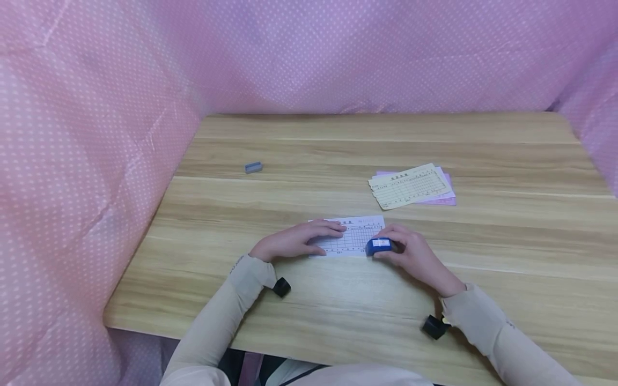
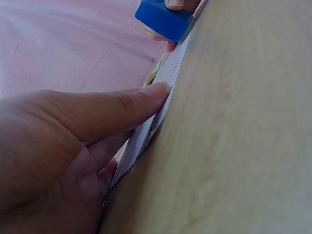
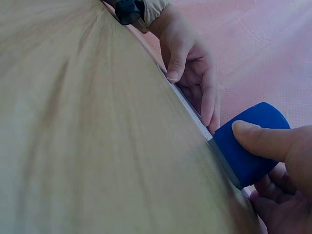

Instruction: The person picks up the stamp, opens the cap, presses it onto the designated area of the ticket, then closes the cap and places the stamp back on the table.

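Observation:
A white printed form (image 1: 354,236) with a grid lies on the wooden table in front of me. My left hand (image 1: 309,238) rests on its left part, fingers fairly straight; in the left wrist view the thumb (image 2: 131,103) presses near the sheet's edge. With thumb and fingers my right hand (image 1: 410,252) grips a blue stamp (image 1: 379,246) that has a white label on top. The stamp stands on the form's lower right corner, as the right wrist view shows its block (image 3: 248,146) against the paper. Its underside is hidden.
Behind the right hand lies a fanned pile of slips, a yellowish form (image 1: 410,186) over white and purple sheets (image 1: 445,201). A small grey-blue cap-like piece (image 1: 253,167) lies at the back left. Pink dotted cloth (image 1: 338,59) hangs around the table (image 1: 193,284).

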The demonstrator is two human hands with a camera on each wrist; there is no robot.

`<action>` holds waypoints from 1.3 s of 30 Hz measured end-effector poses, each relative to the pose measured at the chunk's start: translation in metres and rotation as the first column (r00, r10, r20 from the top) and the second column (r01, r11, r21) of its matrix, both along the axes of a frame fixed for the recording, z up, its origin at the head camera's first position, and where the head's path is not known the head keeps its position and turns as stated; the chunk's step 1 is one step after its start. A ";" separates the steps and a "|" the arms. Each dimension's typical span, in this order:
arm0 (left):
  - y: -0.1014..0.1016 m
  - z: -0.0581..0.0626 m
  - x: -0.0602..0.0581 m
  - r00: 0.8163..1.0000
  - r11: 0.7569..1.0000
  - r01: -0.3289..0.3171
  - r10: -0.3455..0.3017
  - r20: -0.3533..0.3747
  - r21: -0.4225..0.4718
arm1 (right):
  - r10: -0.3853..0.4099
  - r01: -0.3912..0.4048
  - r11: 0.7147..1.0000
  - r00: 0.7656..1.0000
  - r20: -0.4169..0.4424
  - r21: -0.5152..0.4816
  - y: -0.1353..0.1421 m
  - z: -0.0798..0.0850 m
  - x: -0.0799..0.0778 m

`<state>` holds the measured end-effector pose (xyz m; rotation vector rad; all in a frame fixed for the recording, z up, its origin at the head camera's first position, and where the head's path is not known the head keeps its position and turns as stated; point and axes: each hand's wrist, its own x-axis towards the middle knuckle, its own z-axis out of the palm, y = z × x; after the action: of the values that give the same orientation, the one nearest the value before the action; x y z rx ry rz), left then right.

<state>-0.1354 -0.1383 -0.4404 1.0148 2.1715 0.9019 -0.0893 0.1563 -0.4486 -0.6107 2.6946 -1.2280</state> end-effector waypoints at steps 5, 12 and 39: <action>0.001 -0.001 -0.001 1.000 1.000 0.003 -0.003 -0.005 -0.003 | 0.005 -0.004 0.999 0.999 0.035 -0.040 0.002 -0.001 0.000; 0.002 -0.001 -0.002 1.000 1.000 0.005 -0.005 -0.006 -0.003 | 0.005 0.014 0.992 0.988 0.153 -0.123 0.009 -0.004 -0.002; -0.001 -0.002 -0.005 0.968 0.952 -0.221 0.241 -0.073 0.213 | -0.104 0.219 0.947 0.901 0.422 -0.235 0.015 0.003 -0.007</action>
<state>-0.1401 -0.1395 -0.4421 0.9274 2.3538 1.2279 -0.0963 0.1716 -0.4455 -0.1260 2.2802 -1.5889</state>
